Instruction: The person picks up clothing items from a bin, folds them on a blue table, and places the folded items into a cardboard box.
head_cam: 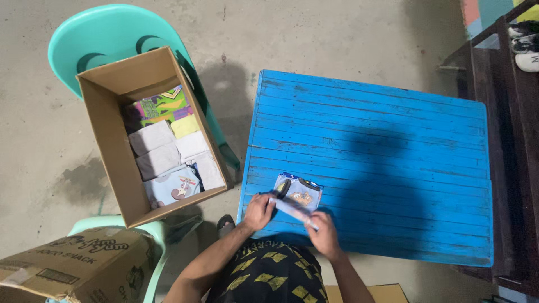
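Both hands, left hand point(259, 211) and right hand point(323, 233), pinch the small garment point(297, 195) at the blue table's point(393, 168) 7 o'clock; I'd keep edges lined up.

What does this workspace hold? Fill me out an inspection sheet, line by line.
Surface: blue slatted wooden table, paint worn; only the garment lies on it.
Job's things: small light-blue printed garment at the near left edge of the table, partly folded.
Clutter: open cardboard box on a mint plastic chair, packed with folded cloths in grey, yellow and prints; a second cardboard box at lower left.
Grippers: left hand and right hand both pinch the near folded edge of the garment.
Cables: nothing seen.
Surroundings: bare concrete floor; dark wooden rack at right with shoes on it.
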